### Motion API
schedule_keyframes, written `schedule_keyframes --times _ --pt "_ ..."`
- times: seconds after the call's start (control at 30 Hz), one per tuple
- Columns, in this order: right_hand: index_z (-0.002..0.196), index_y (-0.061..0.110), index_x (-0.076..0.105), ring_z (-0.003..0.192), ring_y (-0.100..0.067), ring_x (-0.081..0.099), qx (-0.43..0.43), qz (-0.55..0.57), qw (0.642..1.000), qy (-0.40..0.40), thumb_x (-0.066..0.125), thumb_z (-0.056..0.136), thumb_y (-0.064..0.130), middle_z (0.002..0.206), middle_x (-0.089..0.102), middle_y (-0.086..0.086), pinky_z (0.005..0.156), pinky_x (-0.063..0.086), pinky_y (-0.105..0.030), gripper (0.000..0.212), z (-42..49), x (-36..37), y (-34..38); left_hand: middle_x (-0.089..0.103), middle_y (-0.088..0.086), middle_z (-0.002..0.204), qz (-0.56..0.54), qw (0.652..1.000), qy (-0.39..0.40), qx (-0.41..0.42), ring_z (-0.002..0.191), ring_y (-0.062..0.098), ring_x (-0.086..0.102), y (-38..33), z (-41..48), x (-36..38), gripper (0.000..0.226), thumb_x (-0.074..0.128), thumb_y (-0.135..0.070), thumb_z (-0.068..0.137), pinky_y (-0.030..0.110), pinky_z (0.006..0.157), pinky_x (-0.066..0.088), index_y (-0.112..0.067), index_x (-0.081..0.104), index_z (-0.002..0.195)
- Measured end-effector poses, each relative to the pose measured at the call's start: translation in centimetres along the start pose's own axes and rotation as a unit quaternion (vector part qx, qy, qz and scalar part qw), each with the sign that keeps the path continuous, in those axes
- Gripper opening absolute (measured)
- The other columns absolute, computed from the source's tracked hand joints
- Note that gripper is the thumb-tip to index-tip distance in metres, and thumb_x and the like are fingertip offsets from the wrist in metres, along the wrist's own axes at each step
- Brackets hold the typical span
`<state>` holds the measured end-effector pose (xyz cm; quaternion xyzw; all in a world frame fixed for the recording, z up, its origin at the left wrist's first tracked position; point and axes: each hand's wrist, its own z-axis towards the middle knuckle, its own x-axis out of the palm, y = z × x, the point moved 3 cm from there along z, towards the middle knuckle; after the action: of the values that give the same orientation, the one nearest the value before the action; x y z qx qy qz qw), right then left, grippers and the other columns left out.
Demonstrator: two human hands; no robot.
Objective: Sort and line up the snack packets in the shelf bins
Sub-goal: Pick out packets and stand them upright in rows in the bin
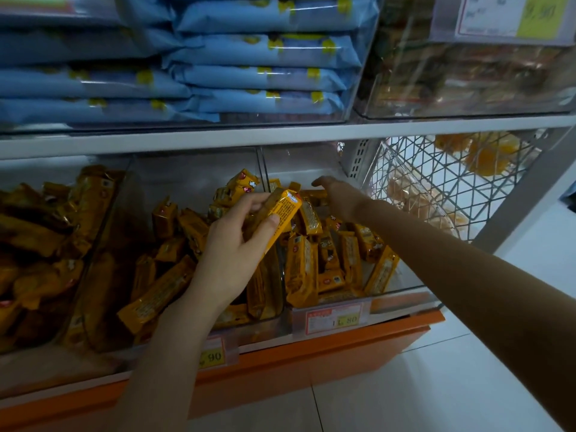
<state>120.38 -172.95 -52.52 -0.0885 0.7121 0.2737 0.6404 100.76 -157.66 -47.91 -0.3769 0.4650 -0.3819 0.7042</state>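
My left hand [240, 241] grips a yellow snack packet [280, 213] between thumb and fingers, held tilted above the divider between two clear bins. My right hand [335, 194] reaches deep into the right clear bin [402, 291], its fingers down among the yellow packets [311, 263] at the back; whether it holds one is hidden. The middle clear bin [124, 213] holds a loose jumble of the same yellow packets [174, 244]. Several packets in the right bin stand upright in rows.
A left bin holds darker golden packets [46, 232]. Blue packets [249, 51] fill a clear bin on the upper shelf, with brown snacks [467, 76] beside them. A wire basket [436, 188] stands to the right. Price tags [336, 318] line the orange shelf front [311, 353].
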Motion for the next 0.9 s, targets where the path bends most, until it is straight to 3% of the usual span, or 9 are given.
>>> schedule_keyframes --times 0.17,0.27,0.4,0.5,0.6,0.77,0.9 --pt "0.142 0.010 0.035 0.123 -0.028 0.046 0.008 -0.037 0.998 0.041 0.061 0.088 0.009 0.141 0.041 -0.013 0.098 0.040 -0.033 0.060 2.8 1.6 -1.3 0.047 -0.025 0.100 0.010 0.999 -0.035 -0.008 0.077 -0.037 0.039 0.7 0.4 0.1 0.025 0.054 -0.022 0.093 -0.008 0.063 0.031 -0.032 0.050 0.115" --pt "0.137 0.012 0.045 0.122 -0.029 0.043 -0.001 -0.124 0.992 0.013 0.061 0.088 0.015 0.135 0.042 -0.014 0.099 0.039 -0.036 0.051 3.4 1.3 -1.7 0.055 -0.013 0.113 0.018 0.999 -0.046 -0.018 0.082 -0.031 0.044 1.5 0.9 0.1 0.032 0.054 -0.027 0.092 -0.008 0.064 0.032 -0.029 0.053 0.124" --pt "0.130 0.020 0.052 0.127 -0.030 0.038 0.015 -0.197 0.980 -0.007 0.056 0.089 0.011 0.135 0.040 -0.013 0.102 0.036 -0.040 0.042 3.3 0.8 -1.8 0.058 -0.010 0.117 0.027 0.998 -0.052 -0.021 0.094 -0.014 0.051 1.8 1.4 0.1 0.030 0.055 -0.031 0.091 0.000 0.071 0.038 -0.029 0.055 0.122" --pt "0.125 0.016 0.051 0.115 -0.030 0.050 0.016 -0.163 0.986 -0.008 0.052 0.087 0.002 0.128 0.049 -0.012 0.094 0.040 -0.039 0.041 2.5 0.8 -1.9 0.060 -0.005 0.116 0.032 0.998 -0.059 -0.021 0.106 0.008 0.056 1.8 1.5 -0.1 0.034 0.056 -0.032 0.091 0.022 0.083 0.046 -0.025 0.058 0.124" --pt "0.124 0.012 0.047 0.111 -0.031 0.053 0.016 -0.136 0.988 -0.072 0.051 0.087 0.000 0.125 0.050 -0.013 0.091 0.042 -0.040 0.039 1.4 0.3 -2.2 0.062 -0.005 0.113 0.027 0.998 -0.061 -0.022 0.106 0.011 0.057 1.6 1.6 -0.1 0.033 0.058 -0.030 0.090 0.029 0.085 0.048 -0.025 0.059 0.122" --pt "0.122 0.009 0.048 0.110 -0.030 0.053 0.026 -0.070 0.981 -0.180 0.050 0.096 0.026 0.121 0.053 -0.013 0.086 0.044 -0.039 0.032 -1.3 -1.4 -2.2 0.062 -0.005 0.111 0.033 0.997 -0.060 -0.029 0.103 0.010 0.058 1.6 1.6 -0.4 0.040 0.061 -0.031 0.088 0.025 0.085 0.048 -0.022 0.058 0.127" --pt "0.120 0.006 0.050 0.086 -0.022 0.062 0.086 0.178 0.962 -0.189 0.052 0.095 0.032 0.105 0.063 -0.009 0.068 0.051 -0.029 0.036 -4.4 -2.6 -1.4 0.062 -0.003 0.106 0.051 0.993 -0.097 -0.034 0.096 0.008 0.056 1.8 1.6 -1.0 0.039 0.062 -0.029 0.088 -0.001 0.071 0.035 -0.015 0.059 0.125"
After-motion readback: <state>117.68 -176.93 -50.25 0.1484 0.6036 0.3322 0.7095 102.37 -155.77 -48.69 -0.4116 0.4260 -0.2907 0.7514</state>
